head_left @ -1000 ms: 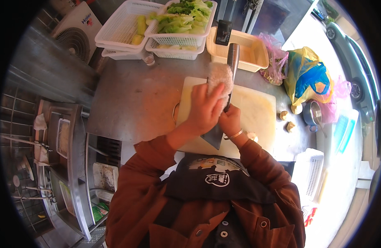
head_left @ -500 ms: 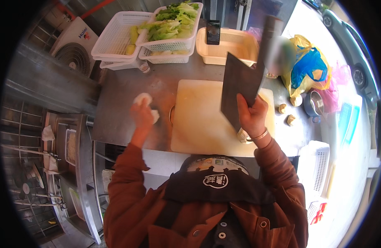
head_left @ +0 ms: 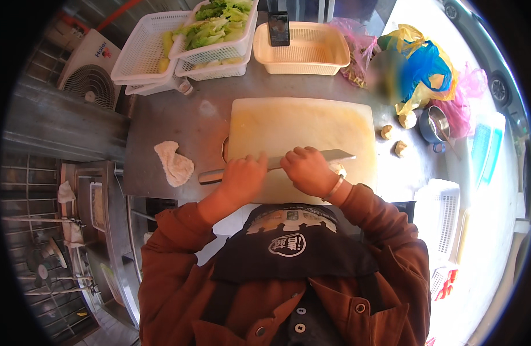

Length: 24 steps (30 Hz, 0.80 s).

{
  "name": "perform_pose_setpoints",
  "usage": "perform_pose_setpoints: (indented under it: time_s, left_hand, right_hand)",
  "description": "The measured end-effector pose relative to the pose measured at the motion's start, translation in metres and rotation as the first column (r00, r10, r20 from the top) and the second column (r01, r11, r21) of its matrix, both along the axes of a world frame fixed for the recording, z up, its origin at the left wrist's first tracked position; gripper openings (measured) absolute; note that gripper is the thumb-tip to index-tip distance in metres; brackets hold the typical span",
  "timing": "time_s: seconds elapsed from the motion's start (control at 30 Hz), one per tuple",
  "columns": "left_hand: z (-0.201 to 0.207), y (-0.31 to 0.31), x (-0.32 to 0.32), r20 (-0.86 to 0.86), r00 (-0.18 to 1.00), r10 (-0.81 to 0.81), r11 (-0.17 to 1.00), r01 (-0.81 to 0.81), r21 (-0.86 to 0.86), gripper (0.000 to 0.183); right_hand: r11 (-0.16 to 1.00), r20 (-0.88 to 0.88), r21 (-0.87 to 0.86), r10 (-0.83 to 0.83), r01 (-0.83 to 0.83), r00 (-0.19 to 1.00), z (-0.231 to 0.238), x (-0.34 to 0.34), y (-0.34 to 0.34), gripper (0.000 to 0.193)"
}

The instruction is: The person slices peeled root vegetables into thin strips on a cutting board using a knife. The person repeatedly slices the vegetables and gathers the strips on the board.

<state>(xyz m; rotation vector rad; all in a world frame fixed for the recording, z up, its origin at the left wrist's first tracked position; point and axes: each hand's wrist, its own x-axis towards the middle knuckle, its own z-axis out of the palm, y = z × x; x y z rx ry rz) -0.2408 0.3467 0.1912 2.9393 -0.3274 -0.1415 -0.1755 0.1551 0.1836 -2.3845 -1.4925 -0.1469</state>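
A cleaver [head_left: 337,154] lies almost level over the near part of the pale cutting board [head_left: 303,124], its handle pointing left and its blade right. My left hand [head_left: 245,177] is closed around it where handle and blade meet, with the handle's end sticking out to the left. My right hand [head_left: 308,171] is closed on the blade, fingers curled over it; the fingertips are partly hidden. Just right of that hand sits a small pale lump [head_left: 338,169], half covered. A crumpled white cloth [head_left: 174,163] rests on the metal table, left of the board.
White baskets [head_left: 144,46] and lettuce [head_left: 219,26] stand at the back left. A phone [head_left: 278,29] leans in a cream basket [head_left: 303,49] behind the board. On the right are plastic bags [head_left: 429,69], a metal pot [head_left: 435,124] and several brownish lumps [head_left: 401,149].
My left hand has let go of the cloth and moved right onto the cleaver. The cleaver, held upright by my right hand before, has come down level, handle to the left.
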Motion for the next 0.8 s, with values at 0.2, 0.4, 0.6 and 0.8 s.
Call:
perform_pose_setpoints:
  time_s: [0.2, 0.4, 0.6, 0.8]
  left_hand:
    - [-0.054, -0.008, 0.0, -0.014, 0.992, 0.128, 0.918, -0.124, -0.377, 0.027]
    - [-0.079, -0.037, -0.003, -0.152, 0.966, 0.209, 0.908, -0.249, -0.336, 0.028]
    - [-0.079, -0.048, -0.002, -0.199, 0.968, 0.153, 0.931, -0.209, -0.3, 0.024]
    - [-0.081, -0.035, 0.003, -0.268, 0.962, 0.06, 0.887, -0.174, -0.427, 0.017]
  right_hand:
    - [0.653, -0.271, 0.554, -0.444, 0.516, 0.854, -0.001, -0.009, -0.081, 0.036]
    - [0.52, -0.549, 0.33, -0.573, 0.788, 0.608, -0.092, -0.051, -0.11, 0.064]
    - [0.606, -0.597, 0.431, -0.364, 0.669, 0.715, -0.144, -0.046, -0.103, 0.069]
    - [0.699, -0.582, 0.481, -0.197, 0.53, 0.789, -0.137, -0.043, -0.107, 0.053]
